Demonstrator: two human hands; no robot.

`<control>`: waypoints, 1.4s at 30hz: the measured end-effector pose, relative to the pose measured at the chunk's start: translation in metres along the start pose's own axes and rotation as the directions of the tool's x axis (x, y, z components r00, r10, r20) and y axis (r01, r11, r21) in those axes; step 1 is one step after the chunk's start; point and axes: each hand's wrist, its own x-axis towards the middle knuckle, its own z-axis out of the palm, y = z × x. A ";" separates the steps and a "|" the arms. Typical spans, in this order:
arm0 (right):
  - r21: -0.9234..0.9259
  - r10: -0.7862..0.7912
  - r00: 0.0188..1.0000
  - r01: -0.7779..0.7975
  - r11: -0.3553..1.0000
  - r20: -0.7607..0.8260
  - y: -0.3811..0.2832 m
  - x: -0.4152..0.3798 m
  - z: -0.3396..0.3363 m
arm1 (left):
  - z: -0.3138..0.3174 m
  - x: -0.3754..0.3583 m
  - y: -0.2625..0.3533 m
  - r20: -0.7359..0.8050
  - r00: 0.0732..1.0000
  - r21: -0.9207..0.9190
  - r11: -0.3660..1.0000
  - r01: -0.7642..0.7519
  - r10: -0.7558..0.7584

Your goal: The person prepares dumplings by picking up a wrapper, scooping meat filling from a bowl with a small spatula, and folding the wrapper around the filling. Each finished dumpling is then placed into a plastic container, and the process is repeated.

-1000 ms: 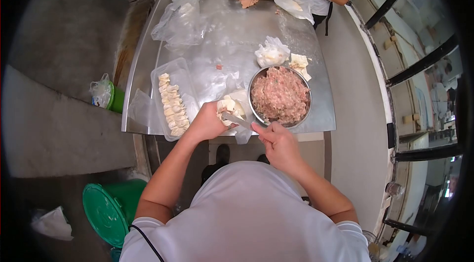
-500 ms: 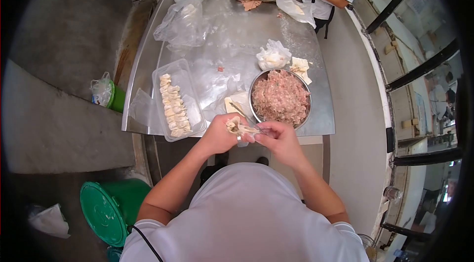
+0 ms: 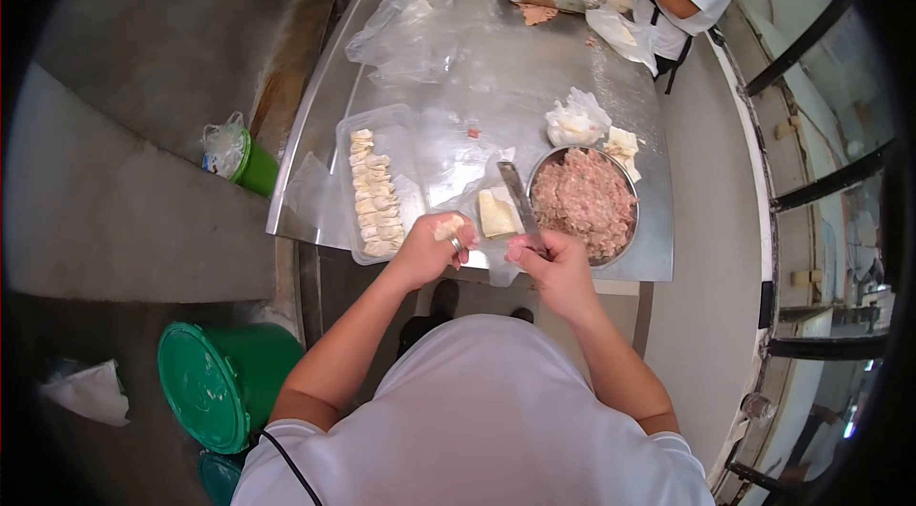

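At the near edge of the table (image 3: pixel 525 62), my right hand (image 3: pixel 561 269) gripped a blade (image 3: pixel 516 193) lengthwise, pointing far and kinda left; left hand (image 3: pixel 429 247), apart, curled round some dough (image 3: pixel 446 228).

No lettering, label, brand, number or sign can be read: the faint marks on the green bucket lid (image 3: pixel 198 388) and the blue patch by the small green bucket (image 3: pixel 256 165) are too blurred.
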 end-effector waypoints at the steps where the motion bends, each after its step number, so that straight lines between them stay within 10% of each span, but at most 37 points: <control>1: -0.009 -0.011 1.000 0.011 1.000 -0.004 0.001 0.001 0.003 | -0.015 0.005 -0.009 -0.037 0.999 -0.044 0.999 -0.010 0.009; 7: -0.075 0.040 0.999 -0.038 0.996 0.023 0.004 0.008 0.021 | -0.073 0.027 -0.008 -0.384 0.923 -0.235 0.967 -0.095 -0.002; 13: -0.085 0.118 0.992 -0.115 0.990 0.033 0.011 0.014 0.041 | -0.169 0.074 -0.002 -0.604 0.797 0.299 0.929 0.218 0.008; 19: -0.081 0.145 0.989 -0.144 0.986 0.013 0.019 0.017 0.055 | -0.217 0.112 0.015 -0.368 0.929 0.433 0.878 0.205 -0.036; 25: -0.067 0.156 0.987 -0.158 0.985 -0.036 0.024 0.016 0.064 | -0.219 0.135 0.020 -0.219 0.976 0.945 0.254 0.207 0.020; 42: -0.028 0.193 0.973 -0.198 0.980 -0.126 0.031 0.014 0.062 | -0.212 0.129 0.020 -0.313 0.949 0.917 0.270 0.294 0.031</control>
